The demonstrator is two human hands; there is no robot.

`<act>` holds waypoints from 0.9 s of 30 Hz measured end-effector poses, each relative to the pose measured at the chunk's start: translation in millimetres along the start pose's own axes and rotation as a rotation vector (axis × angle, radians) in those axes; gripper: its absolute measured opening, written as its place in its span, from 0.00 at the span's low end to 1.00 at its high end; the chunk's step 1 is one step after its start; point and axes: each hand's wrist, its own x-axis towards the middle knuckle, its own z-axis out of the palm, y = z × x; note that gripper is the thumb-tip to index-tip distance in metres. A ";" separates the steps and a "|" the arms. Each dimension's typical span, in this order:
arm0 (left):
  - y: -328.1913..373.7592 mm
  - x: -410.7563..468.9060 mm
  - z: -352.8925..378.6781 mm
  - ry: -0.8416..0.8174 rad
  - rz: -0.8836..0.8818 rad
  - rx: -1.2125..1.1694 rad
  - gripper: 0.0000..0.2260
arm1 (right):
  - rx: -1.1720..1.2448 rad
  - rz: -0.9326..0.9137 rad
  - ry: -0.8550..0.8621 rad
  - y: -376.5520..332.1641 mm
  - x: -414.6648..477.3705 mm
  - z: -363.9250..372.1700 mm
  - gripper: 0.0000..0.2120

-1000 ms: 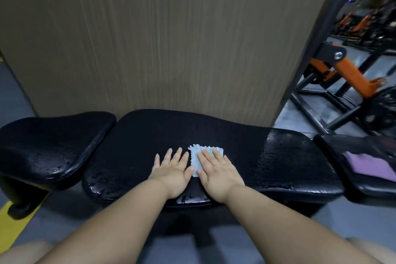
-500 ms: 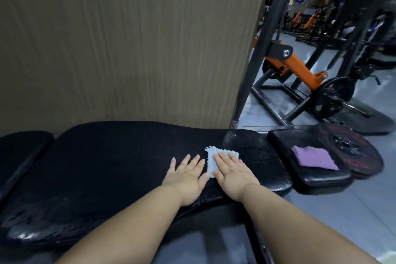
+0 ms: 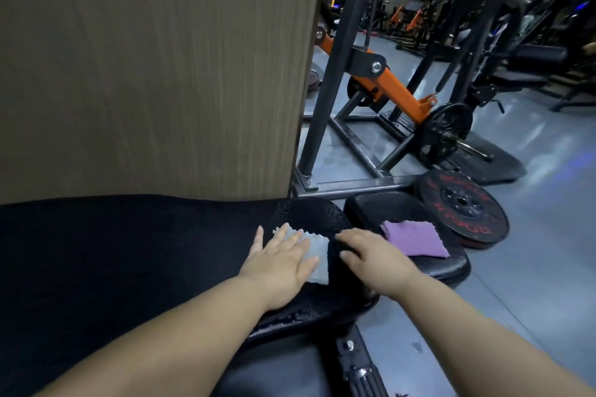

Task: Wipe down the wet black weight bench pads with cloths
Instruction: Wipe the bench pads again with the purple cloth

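Left hand (image 3: pixel 277 263): lies flat, palm down, fingers straight and spread, pressing on a small light blue scallop-edged cloth (image 3: pixel 319 251); nothing is gripped
Light blue cloth: on the right end of the long black padded bench (image 3: pixel 129 251), its right edge and far corner showing past the fingers
Right hand (image 3: pixel 375 258): just right of that cloth and apart from it, palm down, fingers relaxed and slightly bent, holding nothing; I cannot tell whether it touches the pad
Bench surface: water beads glisten at its right end and along its front rim
Small black pad (image 3: pixel 387 206): just beside the bench's right end, carrying a folded purple cloth (image 3: pixel 416 240) that lies flat near the right hand
Grey floor (image 3: pixel 532 267): a black weight plate with red lettering (image 3: pixel 464 203) lies flat just behind the small pad
Backdrop: a brown wood-grain panel (image 3: pixel 145 74) stands along the bench's far side; right of it, a black steel frame with an orange arm (image 3: pixel 393 87)
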 end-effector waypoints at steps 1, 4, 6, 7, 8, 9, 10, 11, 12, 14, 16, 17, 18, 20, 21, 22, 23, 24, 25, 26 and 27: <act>4.4 5.6 0.1 0.006 0.015 0.015 0.27 | -0.071 0.092 0.107 17.7 -2.7 -9.1 0.17; 18.2 23.8 -0.9 0.009 0.035 0.039 0.27 | -0.148 0.361 0.333 64.0 -7.8 -26.7 0.14; 27.6 39.1 -1.4 0.004 0.041 0.048 0.27 | -0.129 0.442 0.313 86.3 -2.5 -26.2 0.15; 32.1 47.0 -1.5 0.003 0.044 0.059 0.27 | -0.132 0.443 0.256 94.5 1.2 -22.6 0.17; 36.8 54.7 -1.3 0.002 0.045 0.073 0.27 | -0.154 0.426 0.187 101.2 4.9 -16.4 0.20; 41.4 62.4 -0.9 -0.002 0.044 0.085 0.27 | -0.184 0.404 0.132 106.1 8.6 -9.3 0.22; 46.1 70.1 -0.5 -0.009 0.043 0.096 0.27 | -0.213 0.389 0.095 108.8 11.7 -4.6 0.24; 50.4 77.3 0.2 -0.017 0.039 0.107 0.27 | -0.236 0.374 0.085 111.4 15.3 -1.8 0.25; 54.2 84.4 0.9 -0.024 0.034 0.120 0.27 | -0.251 0.358 0.084 113.2 19.6 -1.0 0.25; 59.2 95.2 2.1 -0.040 0.027 0.147 0.27 | -0.265 0.329 0.070 112.2 28.7 -2.3 0.26; 62.1 103.6 5.3 -0.048 0.019 0.153 0.27 | -0.270 0.301 0.046 109.5 41.2 -2.9 0.27; 62.7 106.0 7.1 -0.050 0.015 0.153 0.27 | -0.272 0.291 0.035 107.8 48.7 -2.9 0.28; 62.9 107.3 8.7 -0.050 0.014 0.154 0.27 | -0.273 0.284 0.029 106.0 56.2 -2.4 0.29; 62.7 108.6 10.6 -0.043 0.013 0.159 0.28 | -0.270 0.279 0.027 102.9 72.5 -1.3 0.32; 62.6 108.9 11.3 -0.039 0.012 0.160 0.28 | -0.267 0.282 0.029 101.7 80.8 -1.2 0.33; 62.5 108.7 11.4 -0.036 0.010 0.159 0.28 | -0.262 0.286 0.029 100.2 89.0 -1.7 0.33; 62.3 108.5 11.7 -0.035 0.008 0.160 0.28 | -0.254 0.288 0.029 98.7 97.1 -1.7 0.33; 62.1 108.5 11.7 -0.034 0.006 0.161 0.28 | -0.248 0.289 0.027 97.1 104.5 -1.8 0.33; 61.6 108.9 11.7 -0.034 0.005 0.163 0.28 | -0.243 0.289 0.025 95.9 111.5 -1.7 0.33; 61.2 109.6 11.4 -0.032 0.005 0.165 0.28 | -0.241 0.289 0.026 94.7 117.6 -1.8 0.34; 60.9 110.2 11.1 -0.029 0.005 0.168 0.28 | -0.242 0.290 0.027 94.0 122.4 -2.0 0.34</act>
